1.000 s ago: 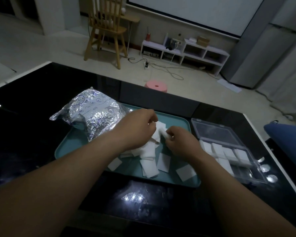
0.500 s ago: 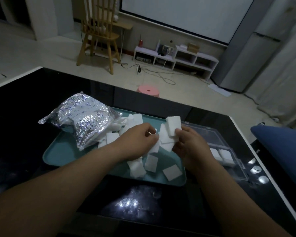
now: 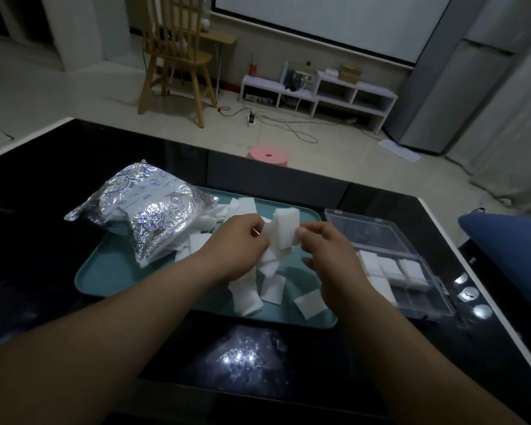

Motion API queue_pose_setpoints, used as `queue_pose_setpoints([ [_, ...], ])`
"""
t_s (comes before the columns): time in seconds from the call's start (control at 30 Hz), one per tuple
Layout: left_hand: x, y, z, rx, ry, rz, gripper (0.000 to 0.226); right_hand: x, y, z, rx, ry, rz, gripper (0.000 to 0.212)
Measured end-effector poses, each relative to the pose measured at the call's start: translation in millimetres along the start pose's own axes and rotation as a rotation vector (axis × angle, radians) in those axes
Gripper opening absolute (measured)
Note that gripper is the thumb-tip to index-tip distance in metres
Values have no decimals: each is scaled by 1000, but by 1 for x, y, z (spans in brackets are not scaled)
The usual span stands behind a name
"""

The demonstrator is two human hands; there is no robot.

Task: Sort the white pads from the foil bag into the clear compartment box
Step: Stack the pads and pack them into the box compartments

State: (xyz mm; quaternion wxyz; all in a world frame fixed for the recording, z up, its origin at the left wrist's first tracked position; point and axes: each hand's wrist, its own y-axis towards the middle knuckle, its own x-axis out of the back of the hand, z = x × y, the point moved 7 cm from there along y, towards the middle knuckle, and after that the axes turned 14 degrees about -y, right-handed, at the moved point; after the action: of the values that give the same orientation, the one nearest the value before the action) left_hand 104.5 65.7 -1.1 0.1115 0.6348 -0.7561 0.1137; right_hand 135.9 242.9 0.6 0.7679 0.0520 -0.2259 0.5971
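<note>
A small stack of white pads (image 3: 284, 228) is held upright above the teal tray (image 3: 105, 277). My left hand (image 3: 238, 243) pinches its left side and my right hand (image 3: 325, 243) pinches its right side. Several loose white pads (image 3: 272, 288) lie scattered on the tray below my hands. The crinkled foil bag (image 3: 144, 210) lies on the tray's left end, mouth toward the pads. The clear compartment box (image 3: 390, 268) stands open to the right of the tray, with white pads in some compartments; my right wrist hides part of it.
The tray and box sit on a glossy black table (image 3: 28, 185). A blue cushion (image 3: 509, 240) lies at the table's right edge. Beyond the table are a pink stool (image 3: 268, 154), a wooden chair (image 3: 175, 56) and a low white shelf (image 3: 319, 93).
Both hands have lifted from the pile on the tray and now hold a stack of pads upright between them. The camera view has shifted slightly.
</note>
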Motion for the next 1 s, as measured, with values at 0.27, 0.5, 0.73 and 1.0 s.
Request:
queue_pose_setpoints([
  [0.27, 0, 4, 6, 22, -28, -7, 11, -11, 3, 0, 63, -65, 165, 24],
  [0.5, -4, 2, 3, -28, 85, 25, 15, -13, 6, 0, 152, -120, 114, 13],
  [0.73, 2, 8, 2, -9, 87, 60, 27, 12, 13, 12, 189, -55, 149, 18],
  [1.0, -2, 4, -5, 98, -252, 144, 27, -5, -13, 32, 539, -657, 252, 10],
])
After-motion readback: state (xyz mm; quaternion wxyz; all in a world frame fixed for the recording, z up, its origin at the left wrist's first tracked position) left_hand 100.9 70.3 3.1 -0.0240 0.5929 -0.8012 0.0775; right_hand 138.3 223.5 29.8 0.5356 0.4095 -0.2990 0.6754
